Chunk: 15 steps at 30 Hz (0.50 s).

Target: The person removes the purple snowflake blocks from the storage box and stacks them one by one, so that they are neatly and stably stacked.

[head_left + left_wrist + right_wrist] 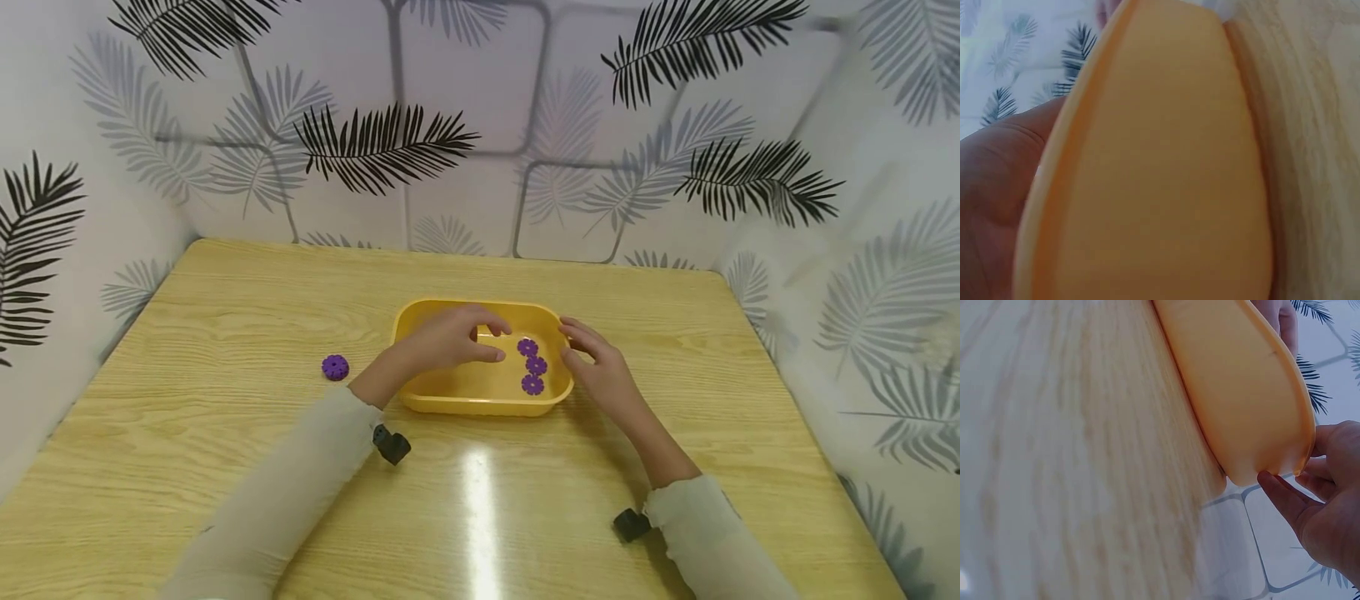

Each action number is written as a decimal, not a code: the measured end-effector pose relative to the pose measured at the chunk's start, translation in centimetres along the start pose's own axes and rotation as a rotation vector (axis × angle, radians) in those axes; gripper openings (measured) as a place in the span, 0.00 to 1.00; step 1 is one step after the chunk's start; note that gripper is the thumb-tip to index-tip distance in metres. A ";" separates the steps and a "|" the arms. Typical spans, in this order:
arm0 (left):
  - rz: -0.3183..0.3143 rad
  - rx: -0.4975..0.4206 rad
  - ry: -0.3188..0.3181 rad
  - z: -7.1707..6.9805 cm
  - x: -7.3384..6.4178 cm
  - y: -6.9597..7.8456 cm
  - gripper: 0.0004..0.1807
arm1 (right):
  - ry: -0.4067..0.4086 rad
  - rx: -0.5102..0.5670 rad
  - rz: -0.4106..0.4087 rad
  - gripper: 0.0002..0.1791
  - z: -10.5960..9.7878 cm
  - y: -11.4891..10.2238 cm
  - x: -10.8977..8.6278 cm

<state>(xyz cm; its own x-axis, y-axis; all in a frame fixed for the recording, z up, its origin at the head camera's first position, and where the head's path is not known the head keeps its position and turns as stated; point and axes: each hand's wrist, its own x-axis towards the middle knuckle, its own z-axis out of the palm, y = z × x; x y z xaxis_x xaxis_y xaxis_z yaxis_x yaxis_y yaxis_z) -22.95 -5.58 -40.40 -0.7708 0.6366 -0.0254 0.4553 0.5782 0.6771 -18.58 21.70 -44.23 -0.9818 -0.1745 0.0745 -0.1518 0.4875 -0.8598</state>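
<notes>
A yellow plastic basin (480, 407) stands on the table. Inside, toward its right end, three purple flower-shaped discs (536, 365) lie in a rough column. My left hand (450, 337) reaches over the basin's near left rim, thumb and fingers apart, with nothing visible between them. In the left wrist view the basin's wall (1160, 156) covers most of that hand. At the right end, my right hand (603, 375) holds the basin by its rim, and in the right wrist view its fingertips (1266, 478) touch the outer wall.
Left of the basin, a small purple pile of flower-shaped discs (335, 367) sits on the wooden table (225, 333). A wall (480, 200) with leaf patterns rises behind the table's far edge. Each wrist carries a small black camera (392, 446).
</notes>
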 end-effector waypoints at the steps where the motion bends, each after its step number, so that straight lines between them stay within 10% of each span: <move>1: 0.008 0.007 -0.008 0.4 0.4 0.0 0.23 | 0.001 0.001 -0.001 0.25 0.0 0.0 0.0; 15: 0.064 0.104 -0.154 4.5 3.7 0.9 0.16 | -0.004 0.002 -0.034 0.25 -0.1 0.3 0.1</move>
<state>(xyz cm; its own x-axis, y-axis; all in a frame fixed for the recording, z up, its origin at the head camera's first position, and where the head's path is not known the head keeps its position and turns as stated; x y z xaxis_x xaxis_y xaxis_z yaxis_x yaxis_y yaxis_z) -23.41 -0.40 -43.19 -0.6650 0.7399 -0.1019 0.5513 0.5783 0.6014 -18.75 21.95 -44.41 -0.9756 -0.1943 0.1018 -0.1850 0.4793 -0.8579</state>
